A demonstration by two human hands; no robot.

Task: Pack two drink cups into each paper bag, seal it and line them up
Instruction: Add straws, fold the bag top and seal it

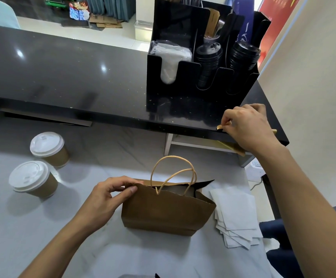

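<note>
A brown paper bag (pixel 167 213) with twisted paper handles stands open on the pale table in front of me. My left hand (pixel 106 199) pinches the bag's top left rim between thumb and fingers. Two brown paper cups with white lids stand to the left, one nearer (pixel 32 179) and one farther (pixel 49 148). My right hand (pixel 249 127) is up at the edge of the black counter (pixel 62 73), pinching a small tan strip (pixel 220 127) between thumb and forefinger. What the bag holds is hidden.
A black organizer (pixel 183 93) with stacked black lids, sleeves and a wrapped white item stands on the counter. A stack of white paper sheets (pixel 235 215) lies right of the bag. A flat brown piece (pixel 233 147) pokes out under the counter.
</note>
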